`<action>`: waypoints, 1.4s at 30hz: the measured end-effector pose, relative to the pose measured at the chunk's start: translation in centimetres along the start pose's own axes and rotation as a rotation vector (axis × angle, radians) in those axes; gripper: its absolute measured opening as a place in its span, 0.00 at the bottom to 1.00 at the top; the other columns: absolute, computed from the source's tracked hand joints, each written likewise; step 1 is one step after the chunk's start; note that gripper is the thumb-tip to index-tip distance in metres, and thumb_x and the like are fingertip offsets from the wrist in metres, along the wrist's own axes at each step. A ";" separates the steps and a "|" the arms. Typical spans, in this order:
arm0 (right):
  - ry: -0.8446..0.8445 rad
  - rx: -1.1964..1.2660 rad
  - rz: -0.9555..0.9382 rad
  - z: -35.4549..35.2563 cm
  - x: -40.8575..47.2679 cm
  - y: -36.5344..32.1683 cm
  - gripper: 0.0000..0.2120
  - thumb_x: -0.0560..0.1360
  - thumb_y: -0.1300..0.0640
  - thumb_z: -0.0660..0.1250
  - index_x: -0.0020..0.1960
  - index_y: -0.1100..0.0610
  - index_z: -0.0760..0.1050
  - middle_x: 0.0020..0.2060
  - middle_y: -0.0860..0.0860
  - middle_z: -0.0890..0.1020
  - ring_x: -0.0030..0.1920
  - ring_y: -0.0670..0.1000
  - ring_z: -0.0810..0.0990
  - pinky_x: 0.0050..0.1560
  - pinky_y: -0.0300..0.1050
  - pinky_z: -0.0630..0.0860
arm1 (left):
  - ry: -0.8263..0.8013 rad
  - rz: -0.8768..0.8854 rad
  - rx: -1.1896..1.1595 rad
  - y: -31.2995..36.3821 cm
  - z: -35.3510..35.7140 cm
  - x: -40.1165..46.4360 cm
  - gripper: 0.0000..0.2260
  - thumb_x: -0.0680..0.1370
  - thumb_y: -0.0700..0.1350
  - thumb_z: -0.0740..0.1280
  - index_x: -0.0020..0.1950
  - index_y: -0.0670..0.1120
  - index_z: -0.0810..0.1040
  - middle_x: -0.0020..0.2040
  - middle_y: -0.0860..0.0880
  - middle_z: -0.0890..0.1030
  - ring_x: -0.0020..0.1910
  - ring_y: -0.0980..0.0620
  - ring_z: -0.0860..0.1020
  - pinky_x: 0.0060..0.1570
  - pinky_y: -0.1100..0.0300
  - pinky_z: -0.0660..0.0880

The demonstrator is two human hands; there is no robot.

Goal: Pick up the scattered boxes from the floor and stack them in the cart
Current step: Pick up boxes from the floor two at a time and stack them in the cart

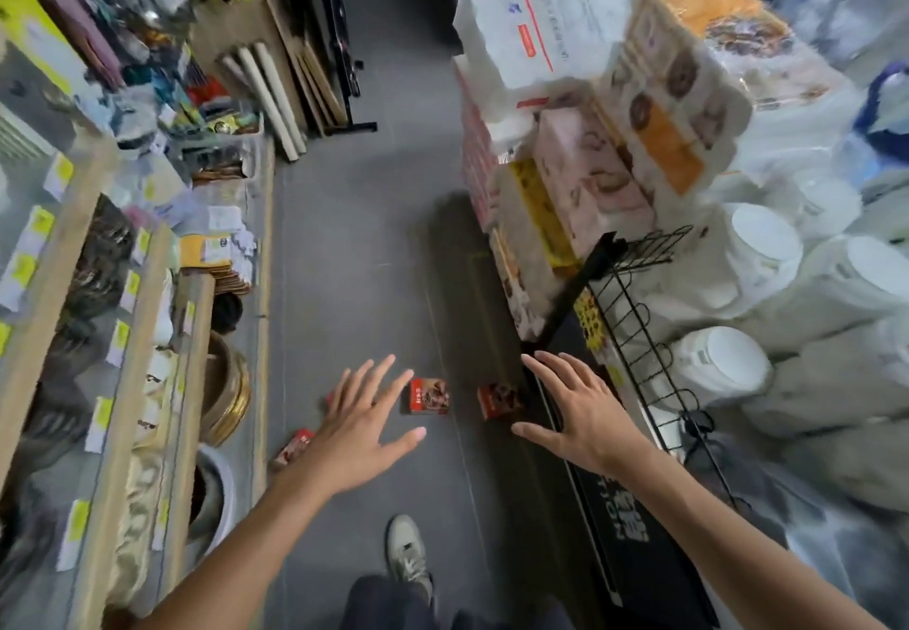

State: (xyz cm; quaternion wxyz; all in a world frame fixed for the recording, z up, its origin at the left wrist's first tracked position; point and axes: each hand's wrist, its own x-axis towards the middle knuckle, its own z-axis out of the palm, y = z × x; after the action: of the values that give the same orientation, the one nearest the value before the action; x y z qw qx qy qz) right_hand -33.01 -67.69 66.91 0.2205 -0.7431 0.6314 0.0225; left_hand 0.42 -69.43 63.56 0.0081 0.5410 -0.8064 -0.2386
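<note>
Small red boxes lie scattered on the grey floor of a shop aisle. One red box (429,396) lies between my two hands, a second (499,401) sits just left of my right hand, and a third (294,447) lies at the foot of the left shelf, partly behind my left wrist. A sliver of another red box (330,401) shows behind my left hand. My left hand (361,425) and my right hand (578,413) are both stretched out above the floor with fingers spread, holding nothing. No cart is in sight.
Wooden shelves (133,344) with price tags and goods line the left side. On the right stand a stack of tissue packs (615,137), a black wire rack (639,314) and white plastic buckets (767,246). My shoe (406,555) is on the floor below.
</note>
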 end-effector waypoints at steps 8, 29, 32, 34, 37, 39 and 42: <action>-0.086 0.095 0.165 3.1 7.6 2.3 0.44 0.73 0.22 0.54 0.81 0.39 0.42 0.81 0.45 0.52 0.81 0.53 0.49 0.80 0.57 0.54 | -0.144 0.040 -0.064 -3.6 3.8 10.9 0.41 0.73 0.76 0.43 0.82 0.56 0.49 0.82 0.54 0.44 0.81 0.50 0.42 0.76 0.53 0.36; -0.255 0.680 0.534 34.9 32.6 23.4 0.44 0.72 0.45 0.76 0.79 0.40 0.53 0.75 0.42 0.64 0.76 0.48 0.63 0.67 0.33 0.61 | -0.330 -0.141 -0.239 -13.9 34.7 32.8 0.37 0.75 0.70 0.48 0.81 0.54 0.56 0.81 0.52 0.52 0.79 0.48 0.53 0.77 0.52 0.53; -0.187 0.710 0.579 42.7 35.4 26.8 0.44 0.71 0.50 0.78 0.77 0.41 0.54 0.71 0.41 0.66 0.74 0.47 0.64 0.63 0.30 0.61 | -0.347 -0.134 -0.263 -16.1 41.1 35.5 0.38 0.74 0.70 0.45 0.81 0.56 0.51 0.81 0.56 0.47 0.80 0.52 0.47 0.76 0.57 0.46; -0.209 0.743 0.651 47.4 37.1 29.0 0.45 0.72 0.50 0.78 0.80 0.47 0.54 0.75 0.46 0.65 0.75 0.48 0.63 0.64 0.36 0.62 | -0.329 -0.111 -0.276 -17.7 44.7 37.1 0.36 0.75 0.69 0.48 0.81 0.56 0.52 0.81 0.56 0.48 0.80 0.53 0.48 0.77 0.57 0.48; -0.160 0.794 0.696 52.8 39.8 31.5 0.46 0.72 0.54 0.78 0.81 0.52 0.54 0.74 0.47 0.66 0.72 0.45 0.65 0.62 0.36 0.63 | -0.341 -0.087 -0.278 -20.1 49.9 38.9 0.36 0.76 0.69 0.48 0.81 0.56 0.53 0.80 0.55 0.50 0.79 0.53 0.49 0.76 0.58 0.49; -0.142 0.828 0.732 55.7 41.8 32.9 0.46 0.70 0.56 0.80 0.80 0.53 0.56 0.69 0.44 0.68 0.67 0.42 0.66 0.59 0.32 0.64 | -0.337 -0.085 -0.255 -21.7 53.1 39.9 0.36 0.75 0.69 0.48 0.81 0.55 0.55 0.80 0.54 0.52 0.80 0.52 0.50 0.78 0.55 0.51; -0.100 0.857 0.773 59.6 44.2 35.1 0.55 0.60 0.42 0.84 0.78 0.49 0.59 0.72 0.49 0.72 0.69 0.47 0.73 0.68 0.46 0.72 | -0.356 -0.115 -0.280 -23.4 57.2 40.5 0.37 0.74 0.69 0.48 0.81 0.55 0.56 0.80 0.54 0.52 0.80 0.52 0.49 0.78 0.56 0.49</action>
State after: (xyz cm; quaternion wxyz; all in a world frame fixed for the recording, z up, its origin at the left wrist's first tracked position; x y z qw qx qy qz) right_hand -42.75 -91.19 -11.11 0.5069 -0.3012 0.7985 -0.1212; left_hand -11.56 -90.44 -6.24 -0.0730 0.5290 -0.7220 -0.4399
